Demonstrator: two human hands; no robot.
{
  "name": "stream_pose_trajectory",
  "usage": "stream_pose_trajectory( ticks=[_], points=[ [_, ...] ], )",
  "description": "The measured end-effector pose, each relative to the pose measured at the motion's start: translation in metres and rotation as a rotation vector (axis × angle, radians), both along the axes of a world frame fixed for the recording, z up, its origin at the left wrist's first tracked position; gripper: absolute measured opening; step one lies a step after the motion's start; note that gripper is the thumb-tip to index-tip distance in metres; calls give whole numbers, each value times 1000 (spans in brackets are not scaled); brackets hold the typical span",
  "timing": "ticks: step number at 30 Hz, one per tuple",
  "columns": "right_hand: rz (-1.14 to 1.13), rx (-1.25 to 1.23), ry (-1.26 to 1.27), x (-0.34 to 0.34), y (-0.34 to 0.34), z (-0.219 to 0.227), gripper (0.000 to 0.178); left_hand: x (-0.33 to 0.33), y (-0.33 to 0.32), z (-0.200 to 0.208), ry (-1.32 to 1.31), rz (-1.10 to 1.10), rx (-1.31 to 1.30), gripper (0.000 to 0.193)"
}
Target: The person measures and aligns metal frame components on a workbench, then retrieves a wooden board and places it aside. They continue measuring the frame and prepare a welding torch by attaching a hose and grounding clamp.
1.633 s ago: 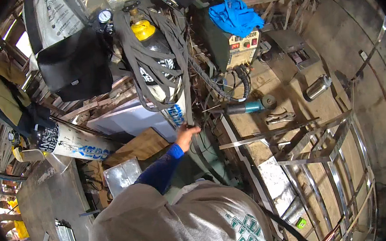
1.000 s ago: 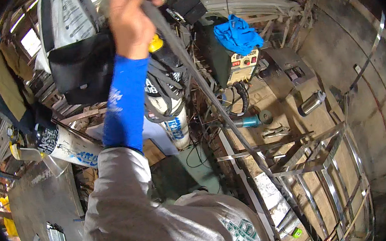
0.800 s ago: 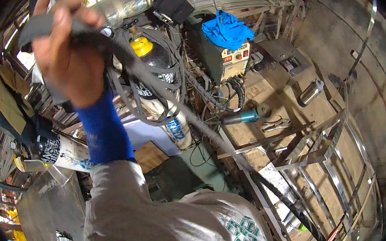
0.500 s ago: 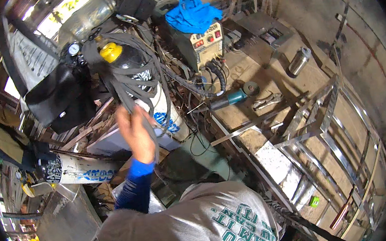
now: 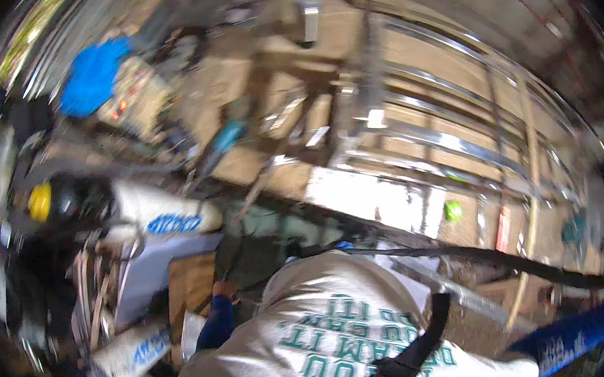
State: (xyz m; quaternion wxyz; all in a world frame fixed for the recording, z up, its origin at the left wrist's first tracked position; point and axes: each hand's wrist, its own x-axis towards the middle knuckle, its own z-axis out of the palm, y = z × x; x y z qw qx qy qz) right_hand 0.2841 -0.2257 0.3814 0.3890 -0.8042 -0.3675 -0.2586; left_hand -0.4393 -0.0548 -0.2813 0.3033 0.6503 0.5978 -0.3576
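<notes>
Head view is motion-blurred: my left hand (image 5: 222,288) sits low beside the wooden board (image 5: 189,289), near the black hose (image 5: 471,257) crossing my chest. Whether its fingers are spread or closed I cannot tell; my right hand is unseen. The hose looks heavy, limp and rubbery, so I'd grip mid-length

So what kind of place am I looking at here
Most likely a metalworking or welding workshop, though the picture is blurred. A gas cylinder with a yellow cap lies at the left, a boxy machine with a blue cloth on it sits above, and shiny metal frames lie across the floor.

Glossy metal frame rails (image 5: 453,150) – soft blue cloth (image 5: 93,74) – smooth white cylinder (image 5: 161,211) – matt wooden board (image 5: 188,285)
</notes>
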Motion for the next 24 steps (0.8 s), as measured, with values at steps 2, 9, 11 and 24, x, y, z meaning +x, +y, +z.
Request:
stream_pose_trajectory(
  ticks=[2, 9, 11, 24],
  points=[
    [-39, -24, 16, 7, -10, 5, 59, 13, 28, 0, -199, 603, -117, 40],
    [-62, -157, 132, 33, -19, 12, 65, 274, 149, 284, -1005, 145, -557, 36],
    [-25, -236, 174, 41, -16, 16, 67, 343, 157, 379, -1217, -8, -528, 31],
    [313, -214, 692, 149, 30, -78, 52, 671, 175, 444, -1164, -61, -194, 63]
  ],
)
